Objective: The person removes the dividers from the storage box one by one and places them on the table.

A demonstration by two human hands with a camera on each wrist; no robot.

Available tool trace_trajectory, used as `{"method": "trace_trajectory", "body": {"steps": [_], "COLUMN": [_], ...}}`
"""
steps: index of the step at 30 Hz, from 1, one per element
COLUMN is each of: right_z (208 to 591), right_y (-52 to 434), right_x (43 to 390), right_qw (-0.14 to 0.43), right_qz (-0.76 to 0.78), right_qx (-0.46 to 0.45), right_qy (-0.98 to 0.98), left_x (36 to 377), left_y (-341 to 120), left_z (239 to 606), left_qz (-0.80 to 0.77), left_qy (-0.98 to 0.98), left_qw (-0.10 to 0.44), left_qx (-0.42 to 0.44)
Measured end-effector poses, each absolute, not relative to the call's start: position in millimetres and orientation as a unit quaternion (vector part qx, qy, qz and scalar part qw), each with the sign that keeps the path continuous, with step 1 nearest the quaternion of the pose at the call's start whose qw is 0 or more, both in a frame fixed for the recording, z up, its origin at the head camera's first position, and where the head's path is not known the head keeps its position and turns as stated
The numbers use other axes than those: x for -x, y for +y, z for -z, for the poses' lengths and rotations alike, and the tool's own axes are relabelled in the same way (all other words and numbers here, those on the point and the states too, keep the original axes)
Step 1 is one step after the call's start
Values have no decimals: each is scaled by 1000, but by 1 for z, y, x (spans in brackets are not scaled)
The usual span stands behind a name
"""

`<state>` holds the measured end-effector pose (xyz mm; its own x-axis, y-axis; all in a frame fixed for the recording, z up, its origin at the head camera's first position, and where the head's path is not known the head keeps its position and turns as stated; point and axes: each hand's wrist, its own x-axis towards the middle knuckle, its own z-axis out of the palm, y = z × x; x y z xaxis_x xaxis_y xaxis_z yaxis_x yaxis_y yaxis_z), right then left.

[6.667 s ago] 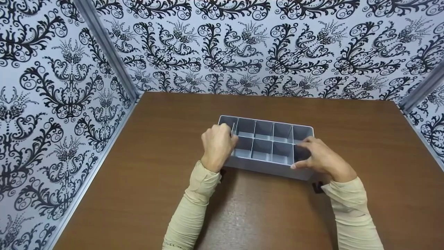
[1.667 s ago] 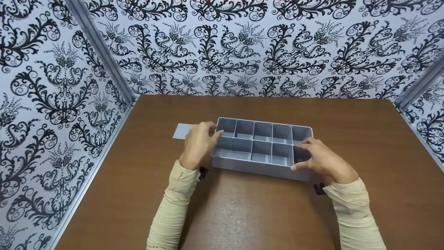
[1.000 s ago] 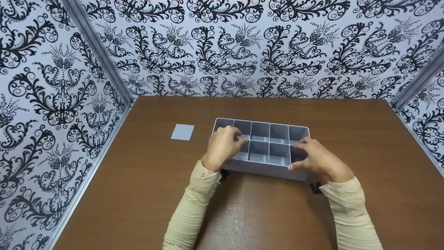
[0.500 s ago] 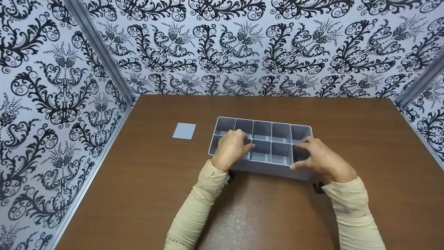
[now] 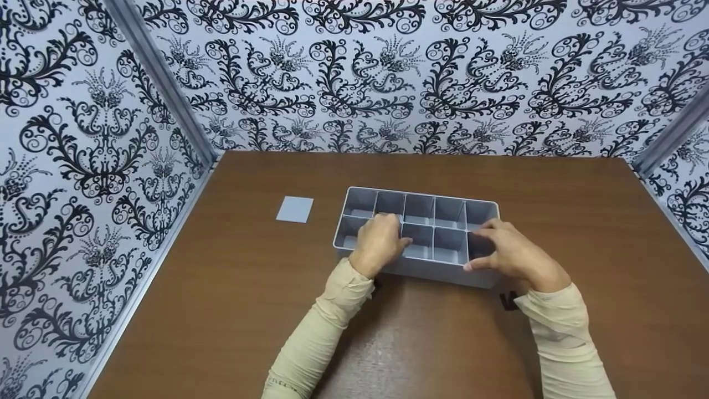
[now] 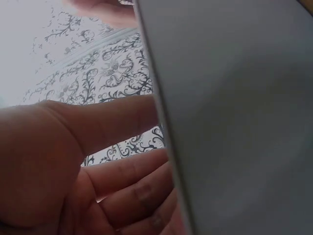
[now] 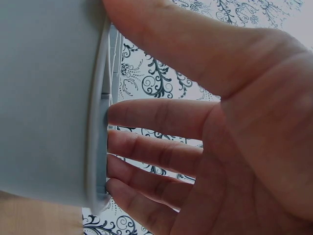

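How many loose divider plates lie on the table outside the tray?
1. The divider plate lies flat on the table, left of the tray. Any others would be hidden under the hands.

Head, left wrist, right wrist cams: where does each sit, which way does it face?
Head: above, looks forward and down at the table, grey divider tray and loose grey card; both sleeves, left hand and right hand show.
Left wrist: under the wrist, faces the tray's outer wall; thumb and fingers show.
Right wrist: beside the palm, faces the tray's end wall; fingers on its rim.
Shared: all three show the tray; both wrist views also catch the patterned wall.
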<state>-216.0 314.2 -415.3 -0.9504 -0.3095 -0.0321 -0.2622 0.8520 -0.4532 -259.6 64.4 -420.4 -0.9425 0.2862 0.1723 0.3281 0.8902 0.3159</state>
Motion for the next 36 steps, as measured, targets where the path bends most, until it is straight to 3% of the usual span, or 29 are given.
{"method": "trace_trajectory", "body": {"steps": [36], "right_z": [414], "right_y": [313], "right_x": [217], "right_qw": [56], "right_qz": [232], "right_qx": [147], "right_qy": [960], "left_x": [261], "left_y": [71], "left_z": [434], "left_qz": [166], "left_qy": [-964], "left_qw": [120], "left_qx": [169]}}
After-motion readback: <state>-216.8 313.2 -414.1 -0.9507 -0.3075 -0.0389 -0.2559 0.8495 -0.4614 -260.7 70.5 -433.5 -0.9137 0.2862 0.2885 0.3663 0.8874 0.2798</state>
